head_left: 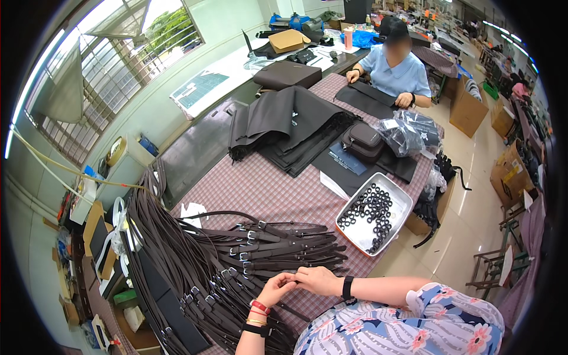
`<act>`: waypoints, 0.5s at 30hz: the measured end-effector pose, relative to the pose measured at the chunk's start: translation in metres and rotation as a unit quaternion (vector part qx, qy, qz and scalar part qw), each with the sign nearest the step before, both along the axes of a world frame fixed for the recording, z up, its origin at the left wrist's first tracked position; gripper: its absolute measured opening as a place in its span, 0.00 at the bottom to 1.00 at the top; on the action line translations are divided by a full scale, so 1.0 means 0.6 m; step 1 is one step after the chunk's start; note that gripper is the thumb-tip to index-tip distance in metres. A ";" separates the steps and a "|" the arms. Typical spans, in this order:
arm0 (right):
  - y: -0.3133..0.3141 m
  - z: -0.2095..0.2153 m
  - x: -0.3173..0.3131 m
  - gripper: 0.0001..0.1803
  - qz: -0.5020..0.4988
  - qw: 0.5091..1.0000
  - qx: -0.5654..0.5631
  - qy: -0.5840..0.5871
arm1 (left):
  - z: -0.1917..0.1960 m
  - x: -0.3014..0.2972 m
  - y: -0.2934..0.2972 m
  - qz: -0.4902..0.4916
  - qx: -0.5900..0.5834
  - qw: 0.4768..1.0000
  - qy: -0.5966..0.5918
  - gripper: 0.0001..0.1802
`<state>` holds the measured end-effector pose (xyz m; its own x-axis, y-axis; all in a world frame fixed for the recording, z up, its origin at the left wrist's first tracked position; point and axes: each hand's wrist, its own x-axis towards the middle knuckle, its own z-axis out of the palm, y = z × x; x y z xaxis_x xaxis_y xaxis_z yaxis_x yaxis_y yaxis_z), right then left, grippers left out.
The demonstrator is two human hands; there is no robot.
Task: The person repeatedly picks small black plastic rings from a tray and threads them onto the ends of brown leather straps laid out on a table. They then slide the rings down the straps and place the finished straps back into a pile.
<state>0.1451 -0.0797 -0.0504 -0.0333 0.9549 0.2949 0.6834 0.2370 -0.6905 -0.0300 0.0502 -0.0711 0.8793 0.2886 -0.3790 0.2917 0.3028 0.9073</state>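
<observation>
Head camera showed my left hand (278, 288) and right hand (320, 280) meeting at narrowed fingertips, holding what I couldn't tell, with buckled straps (283, 245) on the far side, stretched left to right, the pile nearer my left.

Toward the far end of the checked surface (228, 182), a heap of dark sheets (290, 118) spreads from the left edge to the middle. A boxy dark pouch (362, 141) sits nearer the right edge, with clear plastic bags (402, 136) just beside it. At the far left corner lies a brown case (288, 75). A co-worker (396, 74) in light blue is at the far edge. Beyond the right edge, a cardboard carton (468, 107) stands on the tiled floor (447, 236); a barred window (118, 65) opens at the left.
</observation>
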 end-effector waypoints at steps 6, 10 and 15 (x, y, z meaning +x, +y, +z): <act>0.010 0.006 0.003 0.16 0.006 0.997 0.050 0.053 | 0.000 -0.009 0.012 -0.007 -0.038 0.999 0.009 0.17; 0.015 0.002 -0.007 0.12 0.004 0.999 -0.003 0.040 | -0.005 -0.006 0.016 -0.052 -0.037 0.997 0.034 0.16; 0.002 -0.027 -0.002 0.10 -0.001 0.999 -0.014 0.046 | -0.007 0.003 0.015 -0.069 -0.009 0.997 0.016 0.15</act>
